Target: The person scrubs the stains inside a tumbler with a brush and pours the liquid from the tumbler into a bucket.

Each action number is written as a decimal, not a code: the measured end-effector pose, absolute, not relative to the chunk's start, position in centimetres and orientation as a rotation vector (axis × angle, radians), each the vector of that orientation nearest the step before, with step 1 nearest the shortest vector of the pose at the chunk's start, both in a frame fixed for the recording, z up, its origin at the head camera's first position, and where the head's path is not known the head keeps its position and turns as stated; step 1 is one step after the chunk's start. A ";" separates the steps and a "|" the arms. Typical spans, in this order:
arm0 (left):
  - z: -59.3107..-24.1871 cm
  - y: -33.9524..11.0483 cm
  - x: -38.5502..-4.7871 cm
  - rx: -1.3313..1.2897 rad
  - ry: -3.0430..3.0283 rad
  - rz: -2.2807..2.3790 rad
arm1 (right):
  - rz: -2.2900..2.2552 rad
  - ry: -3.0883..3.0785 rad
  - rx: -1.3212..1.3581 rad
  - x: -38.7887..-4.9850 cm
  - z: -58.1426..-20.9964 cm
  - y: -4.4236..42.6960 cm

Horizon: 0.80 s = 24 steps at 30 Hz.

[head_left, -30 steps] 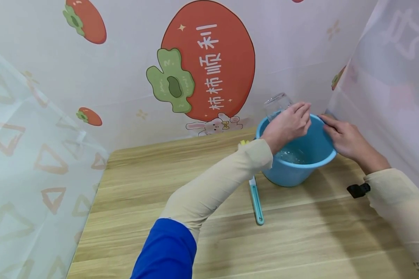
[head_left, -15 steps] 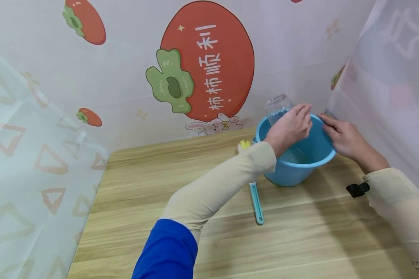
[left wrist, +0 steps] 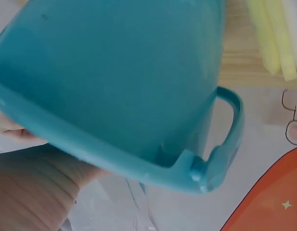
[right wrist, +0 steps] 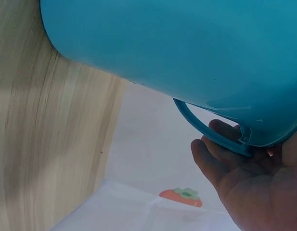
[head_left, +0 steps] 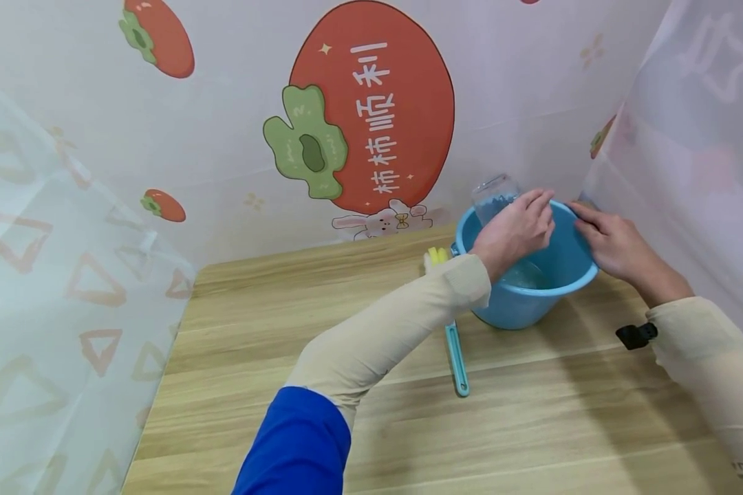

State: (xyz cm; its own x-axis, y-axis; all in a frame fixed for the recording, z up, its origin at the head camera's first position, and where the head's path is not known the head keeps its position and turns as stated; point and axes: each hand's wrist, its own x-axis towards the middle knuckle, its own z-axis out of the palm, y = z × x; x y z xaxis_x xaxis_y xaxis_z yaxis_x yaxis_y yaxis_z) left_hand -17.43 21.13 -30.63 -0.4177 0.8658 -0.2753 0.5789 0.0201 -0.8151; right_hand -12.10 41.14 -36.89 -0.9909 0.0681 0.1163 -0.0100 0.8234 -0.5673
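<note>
My left hand (head_left: pixel 512 225) holds a clear cup (head_left: pixel 495 198) at the rim of a light blue bucket (head_left: pixel 514 309). The cup is tilted with its base up toward the wall, and its mouth is hidden behind the hand. Some water (head_left: pixel 526 275) shows at the bottom of the bucket. On the bucket's right side, my right hand (head_left: pixel 616 244) grips the rim, thumb on top. In the right wrist view the fingers (right wrist: pixel 208 161) of that hand pass around the bucket's handle (right wrist: pixel 199 124). Little of the cup shows in the left wrist view.
A brush with a turquoise handle (head_left: pixel 457 361) and a yellow and white head (head_left: pixel 436 257) lies left of the bucket, partly behind my left forearm. The wooden table (head_left: pixel 272 330) meets a patterned curtain (head_left: pixel 223 137) at the back and sides.
The cup has sunk slightly toward the bucket, and my left hand has shifted a little down and right. Splashing water in the bucket has grown calmer. My right hand keeps its place.
</note>
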 end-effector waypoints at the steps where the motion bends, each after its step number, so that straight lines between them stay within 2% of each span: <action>1: -30.6 21.1 -17.4 -1.489 -2.017 1.334 | 0.893 -2.873 -0.046 -12.1 -36.9 41.2; 8: -29.1 20.4 -17.3 -1.457 -2.055 1.151 | 0.910 -2.886 -0.045 -12.2 -36.8 41.3; 17: -27.6 18.3 -17.2 -1.355 -1.996 0.626 | 0.872 -2.872 -0.017 -12.2 -37.0 41.3; 24: -24.8 15.8 -17.2 -1.331 -2.227 0.411 | 0.928 -2.847 -0.023 -12.1 -37.0 41.3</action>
